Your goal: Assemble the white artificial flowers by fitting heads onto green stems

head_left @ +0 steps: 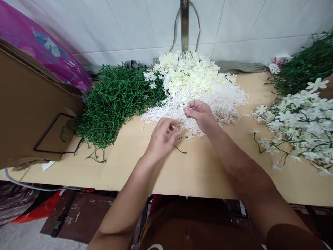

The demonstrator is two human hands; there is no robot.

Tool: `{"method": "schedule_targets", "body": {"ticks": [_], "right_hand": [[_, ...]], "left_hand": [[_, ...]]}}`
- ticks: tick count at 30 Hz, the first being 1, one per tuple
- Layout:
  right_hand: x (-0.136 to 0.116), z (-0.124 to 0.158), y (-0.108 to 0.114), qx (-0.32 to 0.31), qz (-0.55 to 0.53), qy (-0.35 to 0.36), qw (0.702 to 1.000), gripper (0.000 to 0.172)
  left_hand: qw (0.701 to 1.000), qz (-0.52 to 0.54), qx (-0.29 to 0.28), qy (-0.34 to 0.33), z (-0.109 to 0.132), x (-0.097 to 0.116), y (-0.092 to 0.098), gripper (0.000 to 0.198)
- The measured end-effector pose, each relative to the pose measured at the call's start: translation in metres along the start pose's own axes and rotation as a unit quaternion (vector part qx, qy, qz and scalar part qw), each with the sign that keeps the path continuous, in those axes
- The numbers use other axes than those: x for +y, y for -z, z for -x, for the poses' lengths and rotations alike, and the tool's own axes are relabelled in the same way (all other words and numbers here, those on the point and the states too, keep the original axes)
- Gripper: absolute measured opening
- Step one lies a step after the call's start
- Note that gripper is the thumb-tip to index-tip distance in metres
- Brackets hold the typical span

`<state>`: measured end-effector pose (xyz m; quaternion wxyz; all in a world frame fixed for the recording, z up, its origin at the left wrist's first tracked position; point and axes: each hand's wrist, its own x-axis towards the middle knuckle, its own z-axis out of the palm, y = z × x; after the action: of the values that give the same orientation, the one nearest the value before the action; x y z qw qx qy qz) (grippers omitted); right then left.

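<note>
My left hand (162, 139) is above the middle of the table, its fingers curled and slightly blurred. A branched green artificial flower stem (180, 151) comes out from under its thumb, pointing right; the part within the hand is hidden. Higher and to the right, my right hand (199, 113) pinches a small white flower piece (185, 105) between thumb and fingertips. It is over the front of a heap of thin white stamen-like pieces (221, 104). Cream-white flower heads (192, 74) are piled behind that heap. To its left lies a large mound of green stems (114, 97).
At the right, white flowers on green stems (304, 125) spread over the cardboard-coloured tabletop (197, 173), with more green stems (307, 66) behind. A cardboard box (31, 100) stands at the left. The tiled wall (130, 27) bounds the back, with a metal strip (184, 26) on it.
</note>
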<state>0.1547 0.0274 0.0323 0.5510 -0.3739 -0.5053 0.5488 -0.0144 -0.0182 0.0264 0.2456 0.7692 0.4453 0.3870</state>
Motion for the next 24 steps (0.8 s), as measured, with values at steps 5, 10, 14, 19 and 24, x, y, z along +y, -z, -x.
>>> {"method": "schedule_targets", "body": {"ticks": [5,10,14,19,24], "right_hand": [[-0.003,0.002,-0.002,-0.056,0.001,-0.021,0.998,0.04],[-0.005,0.005,-0.003,-0.081,0.019,-0.03,0.996,0.04],[-0.007,0.004,-0.002,-0.073,-0.001,-0.037,0.997,0.041],[-0.001,0.005,-0.003,-0.091,-0.038,-0.069,0.993,0.041],[0.01,0.002,-0.001,-0.092,-0.061,-0.102,0.989,0.04]], "left_hand": [[0.954,-0.178,-0.211,-0.114,0.037,0.005,-0.005,0.016],[0.937,-0.251,-0.225,-0.089,0.036,-0.001,-0.018,0.014],[0.991,-0.064,-0.119,-0.015,0.018,-0.005,-0.01,0.008],[0.949,0.285,0.081,0.105,-0.019,-0.016,0.005,0.022],[0.892,0.389,0.118,0.197,-0.027,-0.032,0.001,0.031]]}}
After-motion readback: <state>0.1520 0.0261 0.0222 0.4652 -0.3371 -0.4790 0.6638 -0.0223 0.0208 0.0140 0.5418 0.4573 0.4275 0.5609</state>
